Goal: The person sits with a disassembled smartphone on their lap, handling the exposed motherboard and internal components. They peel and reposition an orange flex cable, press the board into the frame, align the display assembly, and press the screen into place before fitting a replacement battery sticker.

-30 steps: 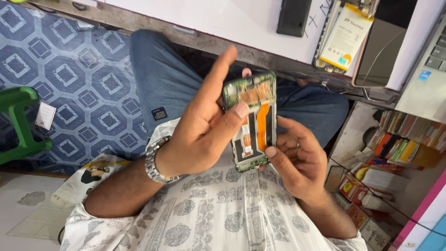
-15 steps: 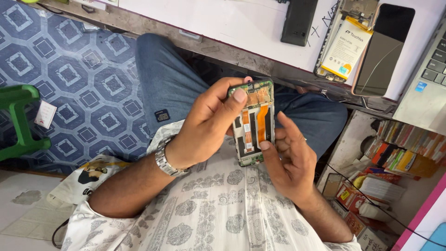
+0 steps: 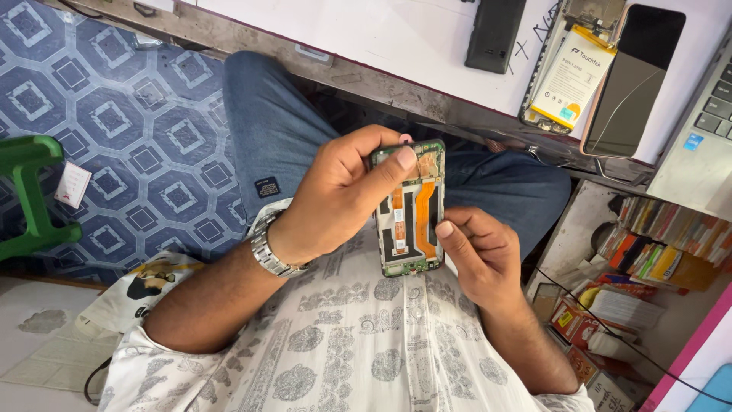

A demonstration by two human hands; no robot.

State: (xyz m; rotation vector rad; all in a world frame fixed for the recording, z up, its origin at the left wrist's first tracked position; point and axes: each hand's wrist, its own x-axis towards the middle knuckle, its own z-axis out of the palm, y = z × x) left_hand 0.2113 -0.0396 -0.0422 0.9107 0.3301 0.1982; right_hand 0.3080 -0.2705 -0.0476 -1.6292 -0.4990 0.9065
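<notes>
An opened phone frame (image 3: 408, 221) with orange flex cables and green board parts is held upright over my lap, inner side facing me. My left hand (image 3: 335, 198), with a metal watch (image 3: 267, 248) on its wrist, grips the frame's upper left, thumb tip pressed on the top edge. My right hand (image 3: 476, 255) holds the lower right edge, and its thumb rests against the orange cable. Both hands are shut on the frame.
On the white table (image 3: 381, 38) above my knees lie another opened phone with a white battery (image 3: 568, 76), a dark screen panel (image 3: 629, 80), a black slab (image 3: 494, 34) and a laptop corner (image 3: 701, 145). A green stool (image 3: 27, 194) stands at the left, and shelves of small boxes (image 3: 648, 259) at the right.
My left hand's fingers, stretched upward a second ago, have curled down onto the frame's top edge. The right thumb slid up along the orange cable. The frame stayed over my lap.
</notes>
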